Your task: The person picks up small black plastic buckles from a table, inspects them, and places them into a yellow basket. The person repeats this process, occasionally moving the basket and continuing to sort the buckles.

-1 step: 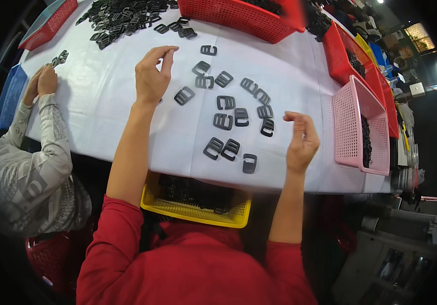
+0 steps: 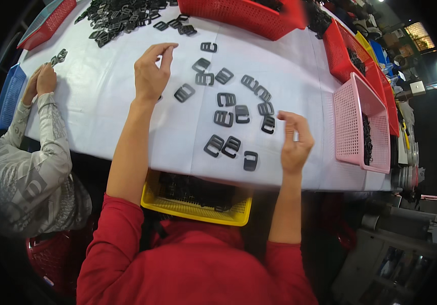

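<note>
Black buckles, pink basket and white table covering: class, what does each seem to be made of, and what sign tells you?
Buckles: probably moulded plastic, though coated metal is possible; smooth, dark, dull sheen.
Pink basket: most likely moulded plastic; even colour, regular small holes in its walls.
White table covering: perhaps plastic sheeting or cloth; smooth, with faint crease lines.

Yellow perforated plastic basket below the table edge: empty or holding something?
Holding something: dark pieces show inside the yellow perforated plastic basket. Exactly how full, I cannot tell.
</note>
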{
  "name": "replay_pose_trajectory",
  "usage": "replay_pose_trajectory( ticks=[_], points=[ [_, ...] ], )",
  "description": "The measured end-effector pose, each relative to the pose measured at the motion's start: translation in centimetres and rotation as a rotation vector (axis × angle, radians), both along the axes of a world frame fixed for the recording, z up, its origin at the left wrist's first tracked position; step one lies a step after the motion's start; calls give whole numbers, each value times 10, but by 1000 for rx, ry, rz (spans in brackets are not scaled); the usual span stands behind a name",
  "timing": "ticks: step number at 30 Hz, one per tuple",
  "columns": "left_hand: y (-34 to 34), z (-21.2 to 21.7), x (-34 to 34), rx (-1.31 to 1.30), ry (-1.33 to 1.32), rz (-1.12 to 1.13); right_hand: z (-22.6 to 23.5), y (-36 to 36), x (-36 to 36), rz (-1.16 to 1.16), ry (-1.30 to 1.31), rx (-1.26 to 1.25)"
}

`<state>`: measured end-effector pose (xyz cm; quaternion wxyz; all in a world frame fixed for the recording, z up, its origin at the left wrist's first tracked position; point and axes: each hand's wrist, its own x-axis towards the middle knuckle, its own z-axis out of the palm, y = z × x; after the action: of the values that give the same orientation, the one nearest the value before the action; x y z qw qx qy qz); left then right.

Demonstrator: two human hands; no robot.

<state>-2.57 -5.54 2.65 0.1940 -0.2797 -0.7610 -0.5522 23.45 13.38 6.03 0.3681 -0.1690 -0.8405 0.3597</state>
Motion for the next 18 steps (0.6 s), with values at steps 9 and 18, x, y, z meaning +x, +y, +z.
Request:
replay_pose_trajectory(
  ticks=[9,18],
  points=[
    [-1,-7,-1,-63,-63,-52,-57,-58,-9,132,-431,397],
    [0,-12,-7,-49,-54,-34,-45,-63,-23,315,-415,385]
  ],
)
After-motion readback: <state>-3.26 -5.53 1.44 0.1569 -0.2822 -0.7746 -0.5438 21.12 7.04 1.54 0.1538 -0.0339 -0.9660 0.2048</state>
